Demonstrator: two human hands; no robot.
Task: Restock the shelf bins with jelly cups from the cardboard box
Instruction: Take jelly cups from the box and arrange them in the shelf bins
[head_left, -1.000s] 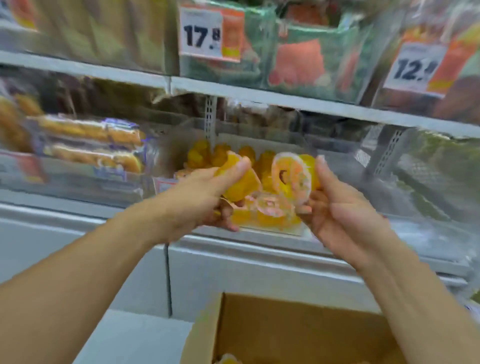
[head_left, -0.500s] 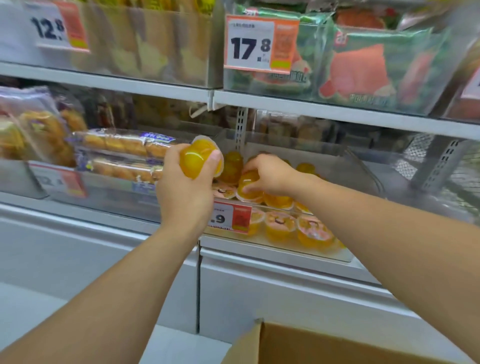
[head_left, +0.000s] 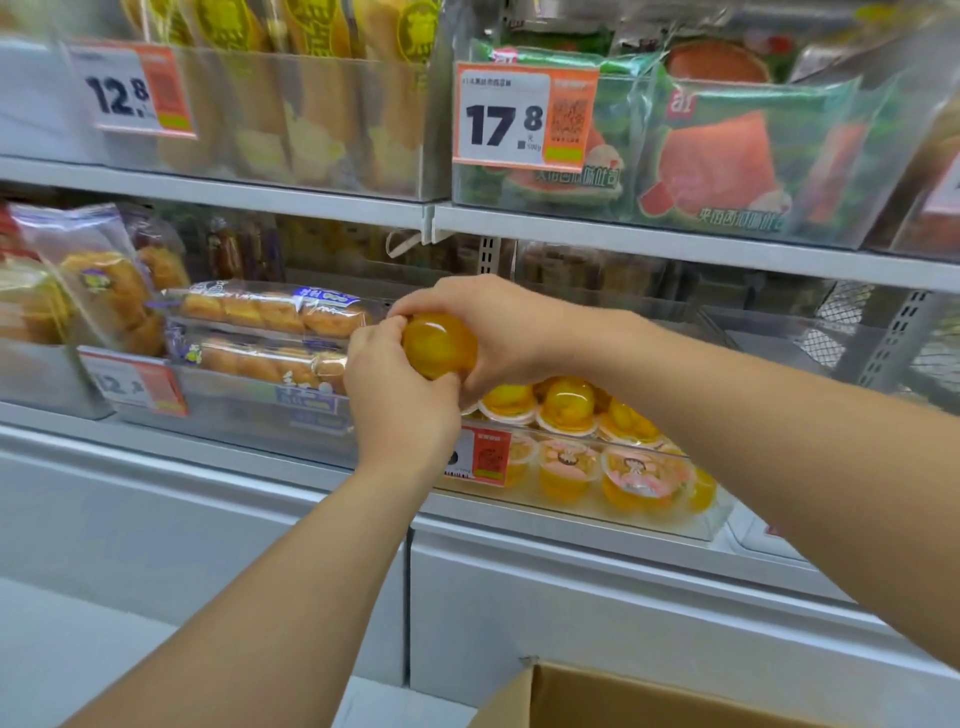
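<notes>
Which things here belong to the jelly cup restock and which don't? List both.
Belongs:
jelly cup, held by left hand and right hand
jelly cup bin
cardboard box

Just there:
bread roll packs
watermelon packs
17.8 price tag

Held between left hand (head_left: 397, 400) and right hand (head_left: 488, 332), above the bin (head_left: 696, 525): one jelly cup (head_left: 439, 345); left of the bin, bread packs (head_left: 270, 332); below right, cardboard box (head_left: 597, 696).
</notes>
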